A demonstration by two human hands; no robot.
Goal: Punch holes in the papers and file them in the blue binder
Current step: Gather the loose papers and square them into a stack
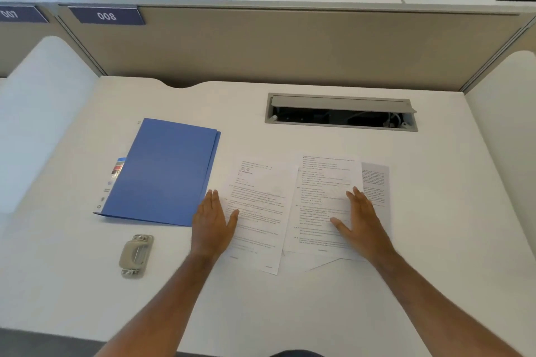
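Filing task: nothing punched or filed.
Papers (261, 211) loose; binder (165, 171) closed, punch (135, 255) untouched to their left; left hand (211, 223) and right hand (362, 220) fingers flat on them.

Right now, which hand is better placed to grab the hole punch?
Left, probably. The left hand rests flat at the left edge of the papers, on the same side as the hole punch. The right hand lies across the sheets, farther away.

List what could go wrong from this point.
1. The papers lie fanned and overlapping under the flat left hand and right hand; gathered unevenly, holes may misalign.
2. The hole punch sits apart, beyond the left hand.
3. The blue binder is shut.
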